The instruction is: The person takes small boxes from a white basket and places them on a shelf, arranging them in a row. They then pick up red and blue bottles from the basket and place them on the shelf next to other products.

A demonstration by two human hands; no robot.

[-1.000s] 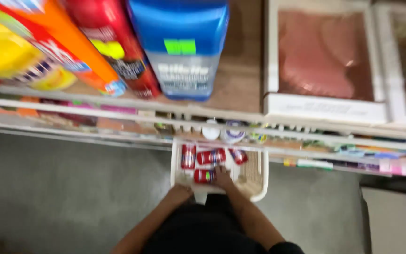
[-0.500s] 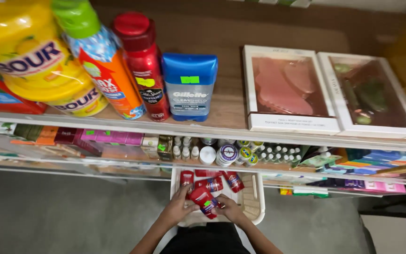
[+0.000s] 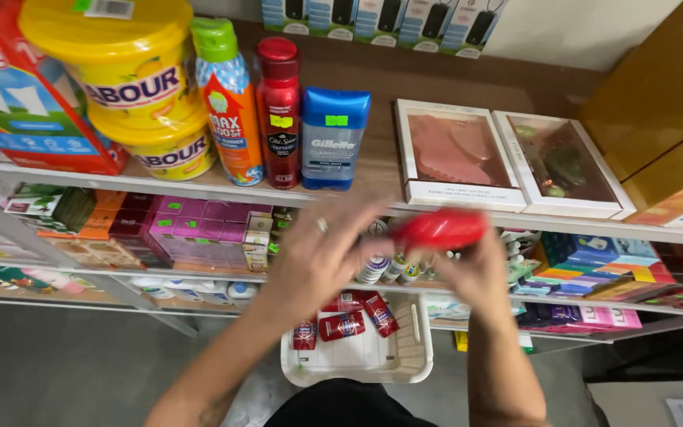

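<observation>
glossy red plastic stick (image 3: 439,228), matt wooden shelf (image 3: 381,170)

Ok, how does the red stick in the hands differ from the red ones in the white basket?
The red plastic deodorant stick is lifted to shelf height, lying sideways between the left hand and right hand, and motion-blurred. The red sticks in the white basket lie low on the basket floor, sharp. Both share the red colour.
</observation>
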